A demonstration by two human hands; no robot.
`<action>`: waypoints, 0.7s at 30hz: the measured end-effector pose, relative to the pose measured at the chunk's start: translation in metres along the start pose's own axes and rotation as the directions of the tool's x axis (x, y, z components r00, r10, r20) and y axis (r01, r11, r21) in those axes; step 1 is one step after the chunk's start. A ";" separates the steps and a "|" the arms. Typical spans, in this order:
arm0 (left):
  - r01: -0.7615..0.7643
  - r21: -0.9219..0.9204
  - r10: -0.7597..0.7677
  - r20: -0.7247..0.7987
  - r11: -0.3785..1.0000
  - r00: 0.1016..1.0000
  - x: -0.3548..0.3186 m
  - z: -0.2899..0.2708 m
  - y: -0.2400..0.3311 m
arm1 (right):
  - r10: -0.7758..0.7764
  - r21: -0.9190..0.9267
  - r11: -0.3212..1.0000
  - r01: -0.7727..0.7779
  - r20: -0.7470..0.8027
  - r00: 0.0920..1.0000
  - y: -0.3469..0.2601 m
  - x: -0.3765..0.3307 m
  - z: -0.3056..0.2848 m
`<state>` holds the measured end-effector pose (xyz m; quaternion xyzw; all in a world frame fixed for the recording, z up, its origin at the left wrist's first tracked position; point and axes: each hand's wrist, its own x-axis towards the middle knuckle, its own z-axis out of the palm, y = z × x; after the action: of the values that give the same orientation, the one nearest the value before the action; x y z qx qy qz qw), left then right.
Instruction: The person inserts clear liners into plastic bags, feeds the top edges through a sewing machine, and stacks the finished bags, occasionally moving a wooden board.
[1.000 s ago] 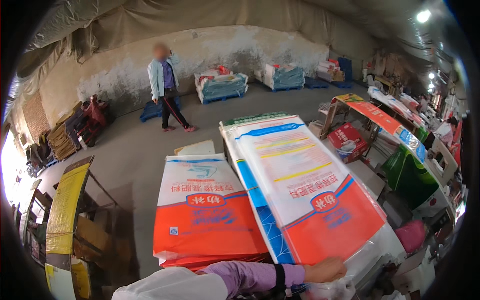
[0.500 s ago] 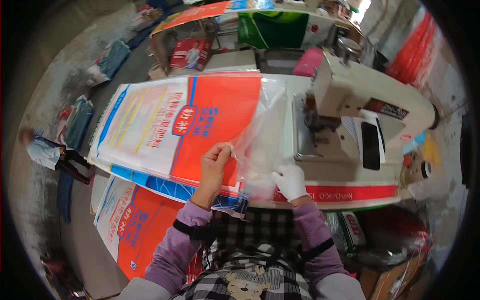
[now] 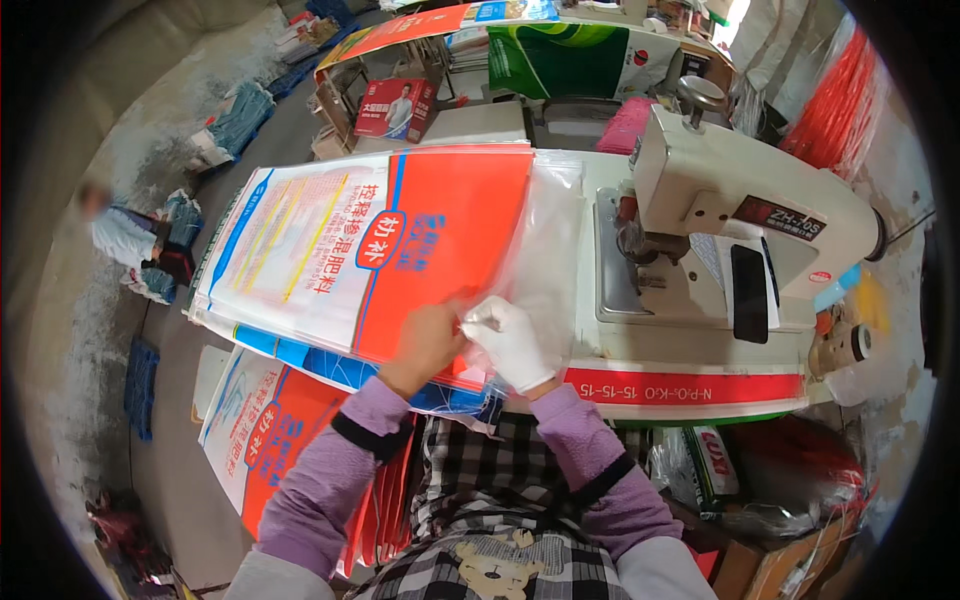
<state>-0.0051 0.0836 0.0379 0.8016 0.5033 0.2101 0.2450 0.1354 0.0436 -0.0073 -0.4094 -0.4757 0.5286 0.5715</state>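
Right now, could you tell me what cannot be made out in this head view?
- Left hand fingertips: tucked behind the gloved right hand, so the grip on the sack edge is unclear.
- Clear plastic liner: its near edge is covered by both hands.
- Sewing machine needle: too small and shadowed under the head.
- Lower sack stack: cut off by the left sleeve.

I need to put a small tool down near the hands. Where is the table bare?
Little is bare. A pale strip of table lies between the sewing machine and the red front edge band. Left of the machine, the sack and its clear liner cover the top; the left hand and gloved right hand crowd its near edge.
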 end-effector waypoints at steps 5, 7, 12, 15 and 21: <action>0.295 -0.440 -0.248 0.161 0.848 0.955 -0.006 -0.017 -0.026 | -0.231 -0.393 0.865 0.313 0.244 0.942 -0.018 -0.019 0.001; 0.326 -0.438 -0.266 0.194 0.838 0.944 -0.007 -0.021 -0.023 | -0.376 -0.497 0.718 0.487 0.312 0.872 -0.019 -0.022 -0.001; 0.228 -0.200 -0.187 0.203 0.953 0.961 -0.013 -0.029 -0.008 | -0.345 -0.565 0.540 0.624 0.528 0.776 -0.038 -0.024 0.001; -0.010 -0.223 0.055 0.196 0.975 0.979 -0.026 -0.044 0.000 | -0.328 -0.318 0.727 0.608 0.618 0.715 -0.035 -0.016 -0.004; -0.058 0.268 0.096 -0.133 0.962 0.986 -0.111 -0.079 0.052 | 0.097 -0.626 0.044 0.779 0.779 0.620 -0.047 -0.027 0.050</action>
<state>-0.0599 -0.0224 0.1221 0.8286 0.5116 0.2082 0.0908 0.0972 0.0101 0.0464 -0.3151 -0.9454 0.0203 0.0806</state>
